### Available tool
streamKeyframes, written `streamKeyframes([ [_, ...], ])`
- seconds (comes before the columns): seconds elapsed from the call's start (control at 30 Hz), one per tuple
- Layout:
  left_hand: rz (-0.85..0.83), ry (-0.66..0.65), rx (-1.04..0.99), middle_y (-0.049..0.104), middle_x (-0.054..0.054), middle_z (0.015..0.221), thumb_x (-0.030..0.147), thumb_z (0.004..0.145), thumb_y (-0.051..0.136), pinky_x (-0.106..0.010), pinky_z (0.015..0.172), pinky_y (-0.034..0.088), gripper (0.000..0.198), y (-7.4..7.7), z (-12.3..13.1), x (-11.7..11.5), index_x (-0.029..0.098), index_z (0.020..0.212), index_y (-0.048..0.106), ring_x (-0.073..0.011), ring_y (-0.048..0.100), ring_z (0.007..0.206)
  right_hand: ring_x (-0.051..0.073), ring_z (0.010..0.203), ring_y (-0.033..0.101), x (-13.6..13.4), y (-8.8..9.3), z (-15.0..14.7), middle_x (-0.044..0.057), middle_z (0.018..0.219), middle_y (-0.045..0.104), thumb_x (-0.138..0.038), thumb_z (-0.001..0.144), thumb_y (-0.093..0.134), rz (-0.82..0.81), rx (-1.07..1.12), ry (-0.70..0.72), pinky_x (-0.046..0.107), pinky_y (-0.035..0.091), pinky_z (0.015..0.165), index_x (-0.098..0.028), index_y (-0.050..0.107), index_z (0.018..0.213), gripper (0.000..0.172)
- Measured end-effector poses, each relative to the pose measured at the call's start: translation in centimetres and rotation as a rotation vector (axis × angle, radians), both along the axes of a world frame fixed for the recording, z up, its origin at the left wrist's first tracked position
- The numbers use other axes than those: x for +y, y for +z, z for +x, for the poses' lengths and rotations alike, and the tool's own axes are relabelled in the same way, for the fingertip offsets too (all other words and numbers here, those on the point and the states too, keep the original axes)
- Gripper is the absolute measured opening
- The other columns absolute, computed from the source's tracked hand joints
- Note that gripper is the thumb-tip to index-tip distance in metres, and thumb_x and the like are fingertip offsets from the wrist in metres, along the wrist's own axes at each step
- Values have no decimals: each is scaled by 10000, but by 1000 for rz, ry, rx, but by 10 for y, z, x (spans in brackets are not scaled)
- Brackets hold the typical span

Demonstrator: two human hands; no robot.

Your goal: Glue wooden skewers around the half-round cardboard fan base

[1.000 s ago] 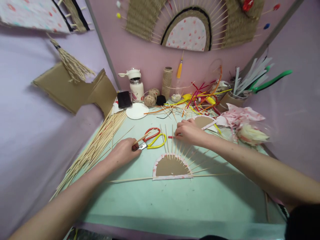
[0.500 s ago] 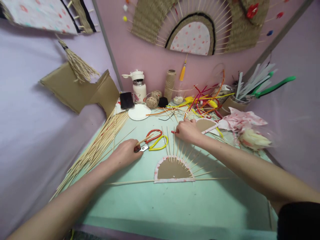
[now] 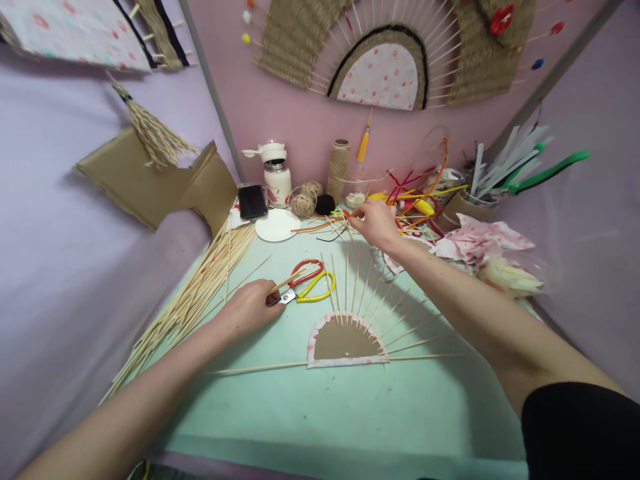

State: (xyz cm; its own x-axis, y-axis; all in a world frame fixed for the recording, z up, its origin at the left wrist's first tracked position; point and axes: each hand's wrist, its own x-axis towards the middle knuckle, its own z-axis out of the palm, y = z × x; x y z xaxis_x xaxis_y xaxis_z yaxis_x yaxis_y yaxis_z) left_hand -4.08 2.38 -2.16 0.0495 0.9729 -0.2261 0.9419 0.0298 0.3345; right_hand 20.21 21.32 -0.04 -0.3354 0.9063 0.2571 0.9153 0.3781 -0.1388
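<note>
My left hand (image 3: 254,303) is closed around a few thin bamboo sticks (image 3: 290,279), whose ends poke out past the fingers. Scissors (image 3: 315,283) with one red and one yellow handle lie against that hand, their blades partly hidden by it. Over the clutter at the back, my right hand (image 3: 377,223) pinches a small red piece (image 3: 347,214) at its fingertips. Between my arms lies a half-round cardboard piece (image 3: 345,339) edged with pink-dotted fabric. Bamboo sticks fan out from its curved edge, and one reaches out at each side along its base.
Many loose bamboo sticks (image 3: 195,290) lie at left. Along the back stand a white bottle (image 3: 278,183), a twine spool (image 3: 339,170) and twine balls (image 3: 303,202). Crumpled fabric (image 3: 480,237) and a cup of white strips (image 3: 483,197) are at right. A woven fan (image 3: 380,77) hangs behind.
My right hand has moved back, away from the stick tips to the clutter behind, with the small red piece still at its fingertips. My left hand has stayed in place.
</note>
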Motion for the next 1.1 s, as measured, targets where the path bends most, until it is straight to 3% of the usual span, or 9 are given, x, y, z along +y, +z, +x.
streamKeyframes([
  [0.17, 4, 11, -11, 665, -57, 843, 346, 784, 527, -302, 638, 392, 150, 3, 2, -1, 209, 778, 589, -223, 609, 788, 255, 969, 514, -25, 16, -1, 107, 969, 638, -352, 922, 510, 202, 171, 284, 354, 313, 819, -176, 707, 911, 264],
  [0.47, 29, 11, 7, 680, -65, 835, 385, 791, 552, -287, 614, 374, 195, 0, 4, 1, 199, 775, 607, -223, 618, 779, 229, 922, 506, -76, 15, -4, 95, 917, 617, -343, 972, 453, 247, 127, 561, 359, 324, 812, -186, 674, 888, 285],
  [0.57, 20, 34, -39, 685, -55, 839, 499, 780, 587, -278, 611, 376, 299, 7, -5, 1, 202, 785, 622, -219, 614, 773, 210, 872, 529, -93, 19, -7, 96, 883, 623, -328, 980, 447, 242, 155, 702, 348, 362, 782, -176, 671, 884, 287],
  [0.7, 57, 167, -88, 673, -23, 760, 548, 792, 567, -272, 589, 368, 354, 23, -27, -6, 208, 805, 663, -200, 598, 715, 182, 822, 557, -124, 19, -15, 85, 874, 642, -306, 990, 429, 200, 116, 938, 317, 388, 716, -186, 668, 891, 285],
  [0.8, 119, 262, -153, 674, -11, 742, 534, 806, 546, -274, 613, 387, 357, 34, -42, -19, 201, 815, 673, -189, 591, 706, 169, 792, 558, -146, 14, -29, 77, 867, 648, -245, 997, 389, 210, 34, 1046, 304, 380, 674, -181, 662, 862, 311],
  [0.9, 173, 350, -251, 685, -11, 770, 522, 809, 540, -272, 650, 414, 356, 38, -51, -40, 189, 810, 667, -182, 596, 723, 169, 737, 550, -163, 11, -52, 77, 836, 635, -179, 986, 383, 190, -102, 1064, 307, 356, 618, -153, 654, 861, 300],
  [1.1, 206, 572, -340, 710, -15, 852, 554, 786, 564, -286, 731, 470, 392, 21, -58, -94, 189, 883, 669, -210, 631, 814, 194, 764, 598, -182, 0, -99, 98, 874, 631, -125, 919, 501, -28, -383, 1096, 297, 366, 563, -131, 654, 896, 155],
])
